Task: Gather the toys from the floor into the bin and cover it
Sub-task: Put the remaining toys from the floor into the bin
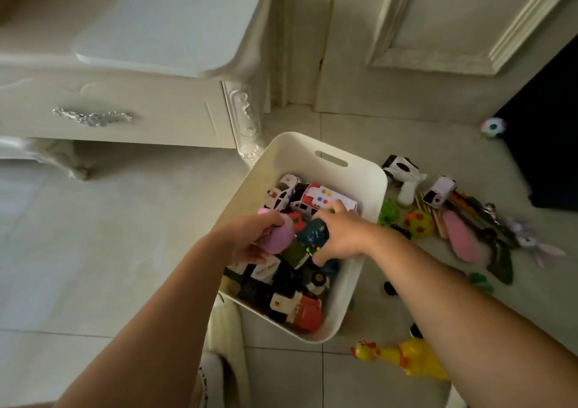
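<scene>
A white bin (369,188) with a handle slot stands on the tiled floor, holding several toy cars and trucks. Both my hands are over its middle. My left hand (250,235) is shut on a pink toy (278,238). My right hand (337,232) grips a dark teal toy (312,235) with coloured dots. More toys lie on the floor to the right of the bin: a yellow rubber chicken (406,357), a yellow-and-red ball (419,223), a green toy (389,210), a small white van (439,191), a pink flat toy (461,240), a grey bunny (531,241).
A white dresser (125,113) with a silver handle stands at the left, its carved leg next to the bin. A white door (406,47) is behind. A dark mat (547,141) lies at the right, with a small ball (492,127) at its edge. A slipper (212,376) is below.
</scene>
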`<state>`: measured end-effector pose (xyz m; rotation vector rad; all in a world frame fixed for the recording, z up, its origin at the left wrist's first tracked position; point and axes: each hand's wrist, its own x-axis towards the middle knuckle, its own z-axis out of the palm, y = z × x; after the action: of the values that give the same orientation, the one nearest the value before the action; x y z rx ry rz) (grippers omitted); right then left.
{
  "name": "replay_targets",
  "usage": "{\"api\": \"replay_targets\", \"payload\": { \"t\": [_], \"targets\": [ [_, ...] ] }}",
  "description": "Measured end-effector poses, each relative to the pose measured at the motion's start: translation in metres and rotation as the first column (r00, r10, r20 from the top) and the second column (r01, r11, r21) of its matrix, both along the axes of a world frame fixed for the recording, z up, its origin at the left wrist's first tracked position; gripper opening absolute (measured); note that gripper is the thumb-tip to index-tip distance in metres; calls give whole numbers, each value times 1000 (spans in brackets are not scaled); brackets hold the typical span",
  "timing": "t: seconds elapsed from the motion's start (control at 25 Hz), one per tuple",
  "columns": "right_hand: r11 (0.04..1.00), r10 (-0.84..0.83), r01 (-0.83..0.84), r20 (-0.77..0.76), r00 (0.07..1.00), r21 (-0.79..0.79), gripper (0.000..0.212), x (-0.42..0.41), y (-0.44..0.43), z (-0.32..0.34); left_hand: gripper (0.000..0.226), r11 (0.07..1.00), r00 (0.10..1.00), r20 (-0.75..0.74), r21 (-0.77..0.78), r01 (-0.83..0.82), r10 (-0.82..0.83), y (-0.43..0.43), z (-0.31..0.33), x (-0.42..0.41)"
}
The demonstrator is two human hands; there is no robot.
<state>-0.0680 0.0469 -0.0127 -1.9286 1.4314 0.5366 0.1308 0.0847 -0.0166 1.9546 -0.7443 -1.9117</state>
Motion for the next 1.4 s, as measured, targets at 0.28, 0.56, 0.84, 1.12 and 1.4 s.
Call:
{"api": "replay_targets", "payload": {
  "t": [0.28, 0.56, 0.84, 1.12, 1.4],
  "targets": [
    [942, 326, -252, -419, 847, 223, 98, 15, 6, -56, 36, 1000, 1000, -18, 6, -9, 9, -7, -11, 3],
    [984, 176, -162, -239, 955, 80, 51, 8, 3, -54, 33, 997, 997, -42, -41, -67, 66, -10, -17, -16],
    [755, -405, 591, 506, 762, -286, 30, -35, -14, -7, 29, 937, 910, -261, -52, -345, 321, -45, -14, -61],
    [594, -456, 778, 712, 534, -203, 26, -57, -18, -14, 17, 951, 889, 424, -165, 262, -172, -63, -50, -81],
    [462, -485, 860, 750, 450, -217, 26, -92, -14, -18, 43, 671, 409, 850, -92, 735, -332, -50, -83, -89]
  ]
}}
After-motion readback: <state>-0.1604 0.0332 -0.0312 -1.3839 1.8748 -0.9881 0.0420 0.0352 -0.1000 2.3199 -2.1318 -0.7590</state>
